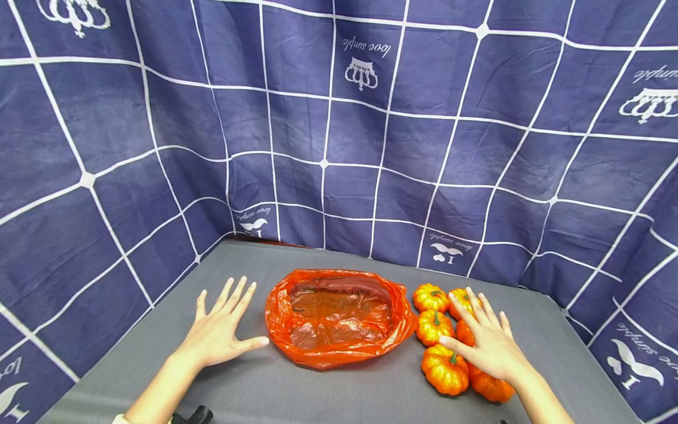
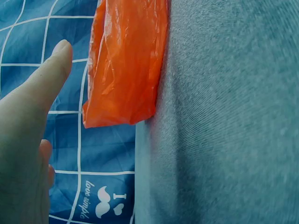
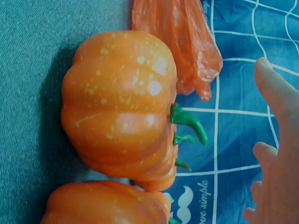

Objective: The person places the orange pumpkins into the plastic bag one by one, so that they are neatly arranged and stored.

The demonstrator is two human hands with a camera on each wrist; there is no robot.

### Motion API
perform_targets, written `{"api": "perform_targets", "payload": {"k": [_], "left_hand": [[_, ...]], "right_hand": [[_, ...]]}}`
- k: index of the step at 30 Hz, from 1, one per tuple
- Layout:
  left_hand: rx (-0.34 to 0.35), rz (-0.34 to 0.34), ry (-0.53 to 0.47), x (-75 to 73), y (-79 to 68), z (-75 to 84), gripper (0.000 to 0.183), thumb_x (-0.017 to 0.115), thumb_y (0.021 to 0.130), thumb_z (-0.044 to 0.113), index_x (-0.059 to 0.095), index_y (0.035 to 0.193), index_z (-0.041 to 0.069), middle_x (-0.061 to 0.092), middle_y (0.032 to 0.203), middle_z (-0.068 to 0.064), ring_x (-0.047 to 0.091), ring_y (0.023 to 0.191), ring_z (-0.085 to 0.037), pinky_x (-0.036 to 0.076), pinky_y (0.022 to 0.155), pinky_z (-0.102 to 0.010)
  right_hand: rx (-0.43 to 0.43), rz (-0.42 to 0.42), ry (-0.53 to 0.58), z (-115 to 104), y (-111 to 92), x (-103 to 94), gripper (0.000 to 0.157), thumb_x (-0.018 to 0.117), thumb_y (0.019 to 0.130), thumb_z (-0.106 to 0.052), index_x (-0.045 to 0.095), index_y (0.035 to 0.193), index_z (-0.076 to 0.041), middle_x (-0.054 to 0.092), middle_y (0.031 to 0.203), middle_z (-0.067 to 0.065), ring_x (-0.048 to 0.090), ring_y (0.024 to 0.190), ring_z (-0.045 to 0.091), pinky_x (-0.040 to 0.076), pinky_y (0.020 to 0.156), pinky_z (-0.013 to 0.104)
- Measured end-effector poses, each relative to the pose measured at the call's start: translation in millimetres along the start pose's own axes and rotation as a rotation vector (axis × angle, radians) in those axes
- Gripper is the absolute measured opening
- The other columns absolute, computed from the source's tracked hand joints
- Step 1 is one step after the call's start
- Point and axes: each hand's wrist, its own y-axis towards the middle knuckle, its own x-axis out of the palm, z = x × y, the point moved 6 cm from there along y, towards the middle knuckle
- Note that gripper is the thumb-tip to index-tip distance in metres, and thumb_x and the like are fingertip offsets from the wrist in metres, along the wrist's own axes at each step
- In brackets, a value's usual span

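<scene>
A red plastic bag (image 1: pixel 339 352) stands with its mouth spread wide in the middle of the grey table; its side (image 2: pixel 128 60) shows in the left wrist view. My left hand (image 1: pixel 219 335) is held just left of the bag, fingers spread, holding nothing. To the bag's right, several small orange pumpkins (image 1: pixel 445 370) with green stems stand close together in two columns. Over the right column hovers my right hand (image 1: pixel 489 344), fingers spread, partly hiding some pumpkins. In the right wrist view, a speckled pumpkin (image 3: pixel 119 102) sits near the hand with a gap between them.
A dark blue curtain (image 1: pixel 296 129) with white grid lines hangs behind the table and along both sides. Grey cloth covers the table (image 1: pixel 318 400). A small black object (image 1: pixel 200 415) shows at the bottom edge, beside the left forearm.
</scene>
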Motion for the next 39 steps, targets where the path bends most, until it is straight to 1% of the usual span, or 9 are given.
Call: {"api": "perform_targets", "payload": {"k": [6,9,13,18,23,27,32,35,39], "left_hand": [[-0.004,0.001,-0.02,4.3,2.8,1.7,0.109,0.056,0.075,0.08,0.029,0.154,0.011,0.023,0.159,-0.014,0.013,0.146,-0.034,0.001,0.104,-0.069],[0.004,0.023,-0.031,5.1,4.9,3.4,0.108,0.058,0.075,0.079,0.03,0.154,0.011,0.025,0.158,-0.015,0.016,0.145,-0.036,0.003,0.103,-0.07],[0.009,0.029,-0.059,7.1,7.9,6.0,0.106,0.06,0.076,0.076,0.03,0.154,0.011,0.026,0.157,-0.017,0.018,0.143,-0.039,0.004,0.102,-0.07],[-0.012,-0.008,-0.093,12.0,11.8,7.8,0.105,0.06,0.078,0.075,0.027,0.155,0.011,0.023,0.158,-0.016,0.015,0.145,-0.038,0.002,0.103,-0.07],[-0.063,-0.06,-0.196,17.6,16.1,7.4,0.104,0.061,0.08,0.071,0.024,0.155,0.01,0.022,0.158,-0.018,0.015,0.144,-0.041,0.005,0.102,-0.071],[-0.104,-0.078,-0.329,23.1,19.0,4.3,0.099,0.063,0.086,0.062,0.021,0.155,0.005,0.023,0.156,-0.024,0.022,0.141,-0.044,0.016,0.103,-0.07],[-0.13,-0.015,-0.469,27.8,22.1,-0.4,0.088,0.065,0.092,0.045,0.022,0.152,-0.003,0.03,0.151,-0.03,0.033,0.135,-0.046,0.027,0.105,-0.061],[-0.14,0.037,-0.484,29.8,22.2,-0.1,0.083,0.069,0.091,0.04,0.029,0.15,-0.002,0.041,0.143,-0.03,0.047,0.125,-0.045,0.034,0.101,-0.06],[-0.118,0.108,-0.489,31.2,21.4,3.1,0.074,0.074,0.088,0.032,0.039,0.145,0.0,0.053,0.133,-0.027,0.062,0.107,-0.038,0.043,0.091,-0.058]], "right_hand": [[0.026,-0.015,0.029,8.1,2.0,0.0,0.081,0.063,0.089,-0.054,0.033,0.153,-0.014,0.014,0.159,0.019,0.004,0.146,0.039,-0.004,0.104,0.07],[0.039,-0.024,0.037,11.9,4.4,-1.9,0.082,0.063,0.089,-0.054,0.033,0.153,-0.012,0.014,0.159,0.02,0.004,0.145,0.04,-0.004,0.104,0.071],[0.051,-0.029,0.048,16.0,8.9,-6.7,0.082,0.062,0.09,-0.053,0.028,0.155,-0.016,0.014,0.159,0.022,0.005,0.144,0.043,-0.002,0.102,0.072],[0.058,-0.029,0.064,20.3,16.9,-14.7,0.081,0.062,0.09,-0.053,0.028,0.155,-0.019,0.015,0.157,0.025,0.008,0.142,0.047,0.004,0.1,0.075],[0.079,-0.031,0.135,29.9,26.3,-22.3,0.077,0.063,0.091,-0.049,0.033,0.152,-0.013,0.017,0.155,0.029,0.011,0.141,0.05,0.01,0.098,0.075],[0.113,-0.039,0.242,40.9,36.0,-27.3,0.072,0.062,0.094,-0.042,0.035,0.15,-0.005,0.017,0.154,0.032,0.014,0.138,0.054,0.016,0.098,0.075],[0.174,-0.056,0.285,52.7,52.5,-29.7,0.073,0.058,0.095,-0.044,0.034,0.148,0.001,0.017,0.152,0.035,0.018,0.135,0.057,0.018,0.1,0.072],[0.206,-0.069,0.3,57.3,61.0,-29.4,0.075,0.057,0.095,-0.046,0.033,0.148,0.002,0.019,0.151,0.036,0.022,0.134,0.057,0.021,0.101,0.069],[0.273,-0.087,0.35,68.2,67.2,-26.2,0.078,0.056,0.095,-0.047,0.03,0.148,0.004,0.027,0.148,0.036,0.026,0.133,0.055,0.024,0.102,0.066]]}}
